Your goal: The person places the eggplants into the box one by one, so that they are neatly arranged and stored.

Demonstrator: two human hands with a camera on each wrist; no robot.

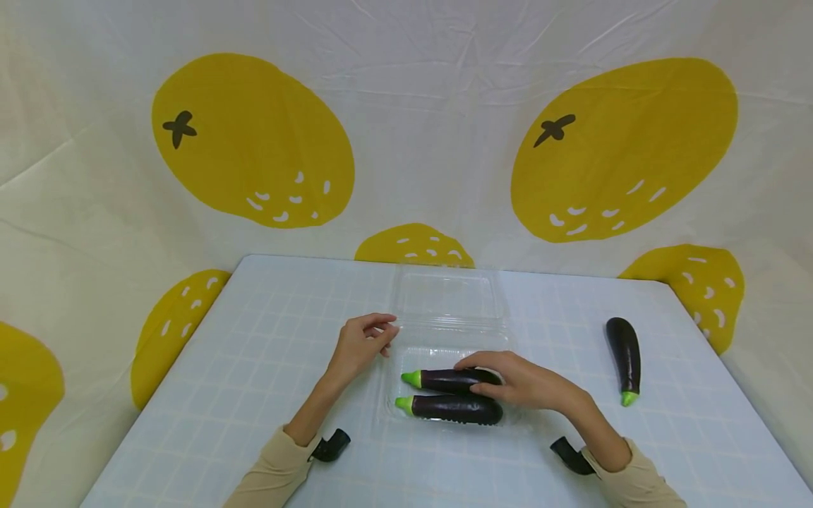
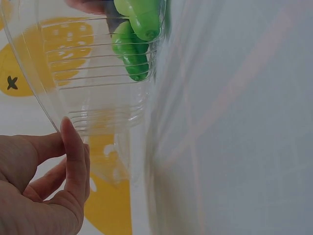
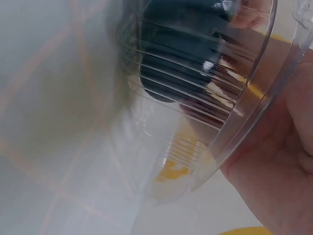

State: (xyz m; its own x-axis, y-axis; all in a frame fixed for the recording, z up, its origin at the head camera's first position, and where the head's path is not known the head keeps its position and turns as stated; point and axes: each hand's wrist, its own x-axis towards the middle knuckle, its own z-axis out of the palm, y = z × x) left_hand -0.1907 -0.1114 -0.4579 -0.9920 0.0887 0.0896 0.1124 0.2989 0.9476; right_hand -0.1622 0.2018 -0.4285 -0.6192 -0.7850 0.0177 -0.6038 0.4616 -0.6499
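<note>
A clear plastic clamshell container [image 1: 389,402] lies with its lid [image 1: 447,296] folded back. Two dark eggplants with green stem ends lie side by side in its base, stems to the left. My right hand [image 1: 522,381] holds the far eggplant [image 1: 438,381] by its thick end, thumb on the near side. The near eggplant [image 1: 451,407] lies just in front of it. At the container's left edge, my left hand [image 1: 360,346] pinches the rim between thumb and finger. In the left wrist view the green stems [image 2: 134,58] show through the ribbed wall.
A third eggplant [image 1: 624,353] lies apart on the right side of the table, stem toward me. The pale checked tabletop [image 1: 254,395] ends at a white cloth [image 1: 432,155] printed with yellow fruit shapes. A black curved device [image 1: 332,446] sits at each wrist.
</note>
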